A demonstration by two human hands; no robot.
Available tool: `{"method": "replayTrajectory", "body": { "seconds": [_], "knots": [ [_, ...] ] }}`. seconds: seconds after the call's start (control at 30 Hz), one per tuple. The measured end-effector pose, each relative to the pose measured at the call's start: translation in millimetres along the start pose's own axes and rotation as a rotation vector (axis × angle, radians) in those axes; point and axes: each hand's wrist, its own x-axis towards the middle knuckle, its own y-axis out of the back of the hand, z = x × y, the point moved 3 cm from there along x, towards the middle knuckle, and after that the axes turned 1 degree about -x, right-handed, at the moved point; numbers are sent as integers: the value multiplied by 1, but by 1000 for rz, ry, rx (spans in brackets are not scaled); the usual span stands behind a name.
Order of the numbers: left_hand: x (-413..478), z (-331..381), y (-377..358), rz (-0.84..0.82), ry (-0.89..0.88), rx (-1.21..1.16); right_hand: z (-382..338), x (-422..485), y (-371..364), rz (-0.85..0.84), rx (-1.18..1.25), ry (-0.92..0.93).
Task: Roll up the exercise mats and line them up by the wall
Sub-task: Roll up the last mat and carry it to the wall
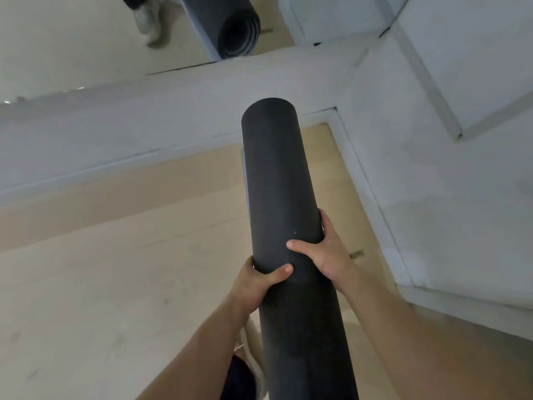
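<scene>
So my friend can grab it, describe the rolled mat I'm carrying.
Find the white wall corner. The black rolled mat points toward it, gripped by the left hand and right hand. The roll above is only its mirror reflection.

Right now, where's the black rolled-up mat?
The black rolled-up exercise mat is mid-frame in the head view, held by the left hand and right hand, its far end toward the white wall.

The pale wooden floor (pixel 115 269) meets the white wall (pixel 144 125), bearing a light shoe (pixel 249 339) and a small dark object (pixel 356 254) by the skirting.
</scene>
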Motion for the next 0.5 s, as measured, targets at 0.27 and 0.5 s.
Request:
{"method": "replayTrajectory", "body": {
  "seconds": [0.27, 0.5],
  "knots": [
    [158, -9, -109, 18, -6, 47, 50, 142, 113, 28, -8, -13],
    [293, -37, -173, 113, -56, 64, 106, 272, 170, 79, -83, 40]
  ]
}}
